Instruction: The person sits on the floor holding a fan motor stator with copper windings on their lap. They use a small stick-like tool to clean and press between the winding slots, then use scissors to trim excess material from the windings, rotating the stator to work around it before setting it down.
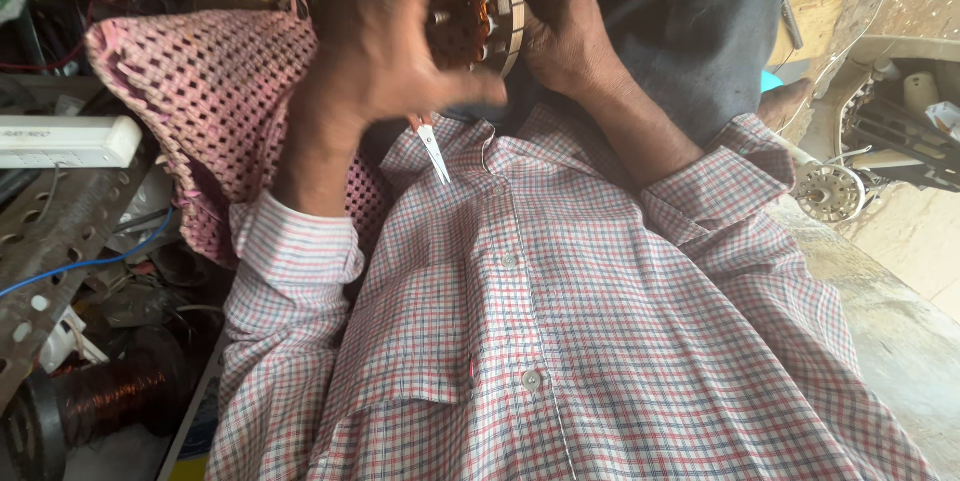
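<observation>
Round motor stator with copper-coloured windings and a pale slotted rim (478, 3) sits at top centre, held up in front of the chest between both hands, apart from any surface. Left hand (385, 46) covers its left face: fingers (455, 86) curled over the windings, thumb side toward the body. That hand also carries small scissors with silver blades and orange handles (432, 146); handles are tucked under the palm, blades point down and slightly right toward the checked shirt (560, 341). Right hand (565, 26) grips the stator rim from the right, fingers wrapped behind it and mostly hidden, so exact finger spread there is unclear. Stator axis runs roughly left-right, rim edge facing the camera. Scissor tips lie just below the stator, not touching it. Left hand is blurred. Both hands touch the stator; the left one has more of it. Pink woven basket (210, 91) is just left of the left forearm; copper wire spool (110, 396) is well apart, bottom left.
</observation>
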`<state>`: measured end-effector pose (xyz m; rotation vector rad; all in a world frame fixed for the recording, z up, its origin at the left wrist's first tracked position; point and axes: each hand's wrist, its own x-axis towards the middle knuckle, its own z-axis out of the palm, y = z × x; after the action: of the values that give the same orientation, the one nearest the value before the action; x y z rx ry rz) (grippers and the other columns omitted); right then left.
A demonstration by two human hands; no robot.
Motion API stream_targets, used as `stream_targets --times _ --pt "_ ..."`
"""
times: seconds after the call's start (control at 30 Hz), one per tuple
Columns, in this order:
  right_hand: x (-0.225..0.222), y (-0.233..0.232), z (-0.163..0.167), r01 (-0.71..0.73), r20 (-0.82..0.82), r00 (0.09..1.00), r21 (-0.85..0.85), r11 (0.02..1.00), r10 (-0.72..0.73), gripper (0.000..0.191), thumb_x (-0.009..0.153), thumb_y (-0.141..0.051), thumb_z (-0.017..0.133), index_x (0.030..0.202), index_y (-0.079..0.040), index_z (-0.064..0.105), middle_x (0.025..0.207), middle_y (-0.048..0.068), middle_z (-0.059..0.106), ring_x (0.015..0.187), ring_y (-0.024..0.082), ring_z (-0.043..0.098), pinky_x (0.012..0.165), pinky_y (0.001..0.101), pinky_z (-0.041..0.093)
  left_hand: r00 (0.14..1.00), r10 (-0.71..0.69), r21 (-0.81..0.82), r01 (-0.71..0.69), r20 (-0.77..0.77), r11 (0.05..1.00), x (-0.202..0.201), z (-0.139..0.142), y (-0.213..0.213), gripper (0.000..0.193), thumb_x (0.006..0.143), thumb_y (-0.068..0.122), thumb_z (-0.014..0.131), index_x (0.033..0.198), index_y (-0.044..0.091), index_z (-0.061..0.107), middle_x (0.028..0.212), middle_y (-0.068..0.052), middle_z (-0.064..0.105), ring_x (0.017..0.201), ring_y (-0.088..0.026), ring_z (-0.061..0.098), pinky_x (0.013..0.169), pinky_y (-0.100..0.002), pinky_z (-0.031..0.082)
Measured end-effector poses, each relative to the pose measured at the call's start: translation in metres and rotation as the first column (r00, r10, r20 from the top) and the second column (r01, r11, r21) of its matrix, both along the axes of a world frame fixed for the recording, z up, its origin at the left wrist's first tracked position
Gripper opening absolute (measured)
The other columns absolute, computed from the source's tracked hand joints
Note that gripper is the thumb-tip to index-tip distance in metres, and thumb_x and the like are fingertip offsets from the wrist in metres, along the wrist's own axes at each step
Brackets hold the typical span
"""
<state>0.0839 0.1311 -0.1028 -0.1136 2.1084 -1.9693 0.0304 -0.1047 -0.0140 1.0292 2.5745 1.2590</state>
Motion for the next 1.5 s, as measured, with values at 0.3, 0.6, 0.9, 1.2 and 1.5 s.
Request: stream_targets --times 0.3,0.6,0.9,1.2,1.5 --pt "0.0 -0.006 0.054 0.544 0.564 0.762 -0.294 0.786 -0.317 0.03 0.105 -0.017 0.06 0.127 0.002 0.057 0.097 0.012 0.067 0.084 0.022 0.067 0.077 0.0355 0.058 0.987 0.153 0.129 -0.159 0.056 0.979 0.027 0.002 0.011 0.121 0.069 0.046 0.102 0.16 0.016 0.029 0.161 -0.021 0.026 0.148 -0.041 0.035 0.123 -0.054 0.042" --pt "-0.018 0.0 0.129 0.167 -0.103 0.976 -0.217 0.962 -0.192 0.025 0.116 -0.02 0.064 0.128 0.002 0.061 0.11 0.013 0.074 0.104 0.019 0.074 0.092 0.0314 0.063 0.948 0.308 0.232 -0.283 -0.078 0.93 0.046 0.017 0.033 0.079 0.089 0.049 0.094 0.141 0.01 0.049 0.164 -0.022 0.024 0.154 -0.038 0.033 0.124 -0.051 0.038" --pt "-0.016 0.014 0.147 0.066 -0.198 0.98 0.174 0.983 -0.031 0.026 0.108 -0.02 0.07 0.119 0.003 0.065 0.098 0.008 0.075 0.086 0.012 0.074 0.076 0.0253 0.06 0.948 0.318 0.073 -0.318 0.011 0.945 0.052 0.016 0.05 0.014 0.094 0.015 0.084 0.099 0.01 0.072 0.157 -0.01 0.048 0.157 -0.037 0.032 0.13 -0.054 0.031" --pt "-0.01 0.027 0.162 0.033 -0.287 0.957 0.009 0.999 -0.029 0.03 0.116 -0.026 0.066 0.12 0.003 0.063 0.105 0.01 0.077 0.097 0.014 0.078 0.086 0.0256 0.063 0.664 -0.217 0.698 -0.659 0.715 0.281 0.04 0.021 0.043 0.061 0.115 0.059 0.048 0.147 0.007 0.051 0.149 -0.015 0.049 0.14 -0.032 0.045 0.121 -0.048 0.037" --pt "0.005 0.013 0.172 -0.083 -0.295 0.953 -0.047 0.995 0.066 0.061 0.088 -0.032 0.083 0.135 0.002 0.06 0.139 0.014 0.061 0.138 0.024 0.057 0.132 0.0453 0.023 0.563 -0.569 0.609 -0.782 0.6 -0.132 0.069 0.02 0.057 0.072 0.114 0.062 0.035 0.149 0.0 0.049 0.146 -0.015 0.056 0.131 -0.033 0.061 0.11 -0.05 0.055"
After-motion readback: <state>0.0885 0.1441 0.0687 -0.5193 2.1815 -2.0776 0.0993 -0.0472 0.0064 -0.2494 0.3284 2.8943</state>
